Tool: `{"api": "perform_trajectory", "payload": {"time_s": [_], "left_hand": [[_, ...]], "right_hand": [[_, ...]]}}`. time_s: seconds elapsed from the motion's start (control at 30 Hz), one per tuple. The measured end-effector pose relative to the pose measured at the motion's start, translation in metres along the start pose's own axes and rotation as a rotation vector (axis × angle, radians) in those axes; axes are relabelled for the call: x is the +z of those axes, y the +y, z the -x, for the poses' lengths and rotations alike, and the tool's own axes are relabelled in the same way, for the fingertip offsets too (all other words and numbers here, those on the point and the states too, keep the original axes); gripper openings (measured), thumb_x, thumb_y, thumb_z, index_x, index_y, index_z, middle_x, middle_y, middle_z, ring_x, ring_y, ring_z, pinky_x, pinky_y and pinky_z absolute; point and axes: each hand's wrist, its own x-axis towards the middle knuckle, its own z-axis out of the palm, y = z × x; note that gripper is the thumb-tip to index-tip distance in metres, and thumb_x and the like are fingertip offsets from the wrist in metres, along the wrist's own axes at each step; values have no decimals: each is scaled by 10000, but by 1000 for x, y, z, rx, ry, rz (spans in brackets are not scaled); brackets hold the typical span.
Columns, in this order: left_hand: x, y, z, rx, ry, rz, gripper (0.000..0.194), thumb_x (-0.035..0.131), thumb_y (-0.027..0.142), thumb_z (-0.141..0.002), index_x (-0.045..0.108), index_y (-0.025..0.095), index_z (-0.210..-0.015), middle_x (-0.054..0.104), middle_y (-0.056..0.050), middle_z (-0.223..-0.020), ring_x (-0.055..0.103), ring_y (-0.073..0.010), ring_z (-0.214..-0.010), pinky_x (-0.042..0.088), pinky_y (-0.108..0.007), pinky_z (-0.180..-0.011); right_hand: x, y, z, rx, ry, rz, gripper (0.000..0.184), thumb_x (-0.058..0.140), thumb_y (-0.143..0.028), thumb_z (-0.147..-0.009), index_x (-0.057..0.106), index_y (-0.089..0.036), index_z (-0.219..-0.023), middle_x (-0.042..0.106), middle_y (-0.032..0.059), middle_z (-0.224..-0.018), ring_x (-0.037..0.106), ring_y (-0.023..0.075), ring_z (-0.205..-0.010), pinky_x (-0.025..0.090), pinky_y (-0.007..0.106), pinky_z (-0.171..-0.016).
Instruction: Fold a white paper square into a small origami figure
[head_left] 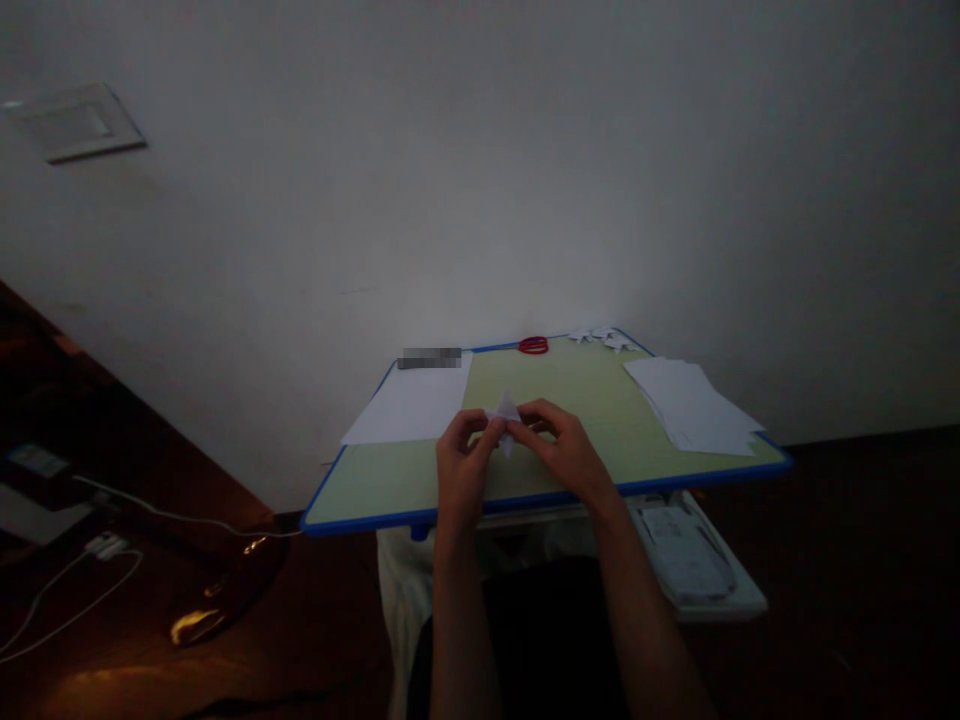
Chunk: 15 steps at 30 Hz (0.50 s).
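Observation:
Between my two hands, just above the pale green tabletop, is a small piece of folded white paper with pointed corners. My left hand pinches its left side between thumb and fingers. From the right, my right hand grips the other side the same way, and the fingertips nearly meet at its middle. Fingers cover part of the folds. Several small folded white paper pieces lie at the table's far right corner.
Red-handled scissors lie at the back edge by the wall. A large white sheet covers the left, with a blurred-out dark object at its top. White sheets are stacked right. An open drawer juts out below.

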Motion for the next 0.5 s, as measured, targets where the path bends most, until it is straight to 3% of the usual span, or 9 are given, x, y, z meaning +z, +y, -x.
{"api": "perform_trajectory", "payload": {"time_s": [0.3,0.5], "left_hand": [[0,0,0,11,1,-30,220,812,353,-789,697,173,-844,696,-20,-814,649,-159,-789,505,-253,-724],[-1,-2,0,22,41,-37,231,805,365,-799,691,176,-865,701,-24,-833,649,-162,-810,493,-247,-730]], "right_hand": [[0,0,0,-25,-7,6,264,682,-471,-928,745,-215,-908,720,36,-913,679,195,-850,547,323,-769],[0,-2,1,5,-42,13,245,747,-443,-879,738,-215,-967,750,34,-949,692,197,-852,541,327,-784]]}}
